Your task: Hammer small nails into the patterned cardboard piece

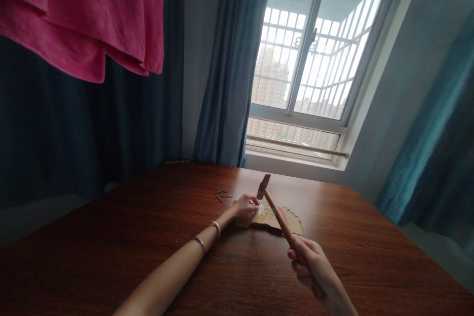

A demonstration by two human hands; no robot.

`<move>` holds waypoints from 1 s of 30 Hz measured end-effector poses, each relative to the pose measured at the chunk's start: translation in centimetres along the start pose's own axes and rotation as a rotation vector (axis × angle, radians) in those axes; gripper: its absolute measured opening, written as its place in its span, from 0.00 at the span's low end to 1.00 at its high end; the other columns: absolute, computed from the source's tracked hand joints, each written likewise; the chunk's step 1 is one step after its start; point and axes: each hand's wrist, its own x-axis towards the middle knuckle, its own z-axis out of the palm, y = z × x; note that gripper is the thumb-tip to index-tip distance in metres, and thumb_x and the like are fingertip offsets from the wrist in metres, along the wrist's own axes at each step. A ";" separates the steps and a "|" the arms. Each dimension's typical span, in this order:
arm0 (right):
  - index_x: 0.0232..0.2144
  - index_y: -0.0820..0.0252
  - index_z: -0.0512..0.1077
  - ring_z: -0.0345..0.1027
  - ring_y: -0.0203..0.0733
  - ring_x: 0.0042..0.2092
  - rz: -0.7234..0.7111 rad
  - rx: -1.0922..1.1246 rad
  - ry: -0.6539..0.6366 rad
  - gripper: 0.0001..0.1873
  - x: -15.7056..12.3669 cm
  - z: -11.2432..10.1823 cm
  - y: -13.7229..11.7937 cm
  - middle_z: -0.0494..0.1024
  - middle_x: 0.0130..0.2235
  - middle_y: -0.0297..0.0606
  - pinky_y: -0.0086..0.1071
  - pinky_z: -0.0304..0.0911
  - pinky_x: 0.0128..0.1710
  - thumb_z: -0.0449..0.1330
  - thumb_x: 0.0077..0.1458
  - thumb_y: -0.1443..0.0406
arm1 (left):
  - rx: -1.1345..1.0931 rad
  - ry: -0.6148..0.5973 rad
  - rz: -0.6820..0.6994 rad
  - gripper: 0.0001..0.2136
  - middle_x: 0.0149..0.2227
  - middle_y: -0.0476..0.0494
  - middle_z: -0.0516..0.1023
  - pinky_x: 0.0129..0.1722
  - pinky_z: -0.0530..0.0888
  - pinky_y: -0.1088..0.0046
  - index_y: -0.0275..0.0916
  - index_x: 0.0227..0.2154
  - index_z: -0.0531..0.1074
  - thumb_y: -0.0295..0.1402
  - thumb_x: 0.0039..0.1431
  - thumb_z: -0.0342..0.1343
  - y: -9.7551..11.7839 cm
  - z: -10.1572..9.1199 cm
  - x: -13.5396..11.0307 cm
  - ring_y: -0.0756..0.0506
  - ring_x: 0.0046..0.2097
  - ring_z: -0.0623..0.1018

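My right hand (311,261) is wrapped round the wooden handle of a hammer (274,207), with its dark metal head raised up and to the left. The head is close above my left hand (246,205), whose fingertips pinch a thin nail over a flat, ragged-edged board (292,218). This tan board is dotted with many small dark marks and has a pink patch; my left hand and the hammer handle hide parts of it. Several loose nails (222,195) lie on the table just beyond my left wrist.
The brown wooden table (155,237) reaches to the wall below a barred window (303,54). A pink cloth (89,15) hangs at upper left, in front of dark blue curtains (229,69). Another blue curtain (433,128) hangs at right.
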 end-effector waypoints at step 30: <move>0.30 0.60 0.63 0.47 0.21 0.13 -0.001 -0.009 0.014 0.21 0.3 0.2 0.2 0.64 0.21 0.26 0.17 0.38 0.09 0.62 0.42 0.51 | -0.025 0.003 0.012 0.09 0.26 0.48 0.74 0.31 0.65 0.79 0.32 0.26 0.75 0.27 0.41 0.52 0.5 0.0 -0.1 0.50 0.31 0.71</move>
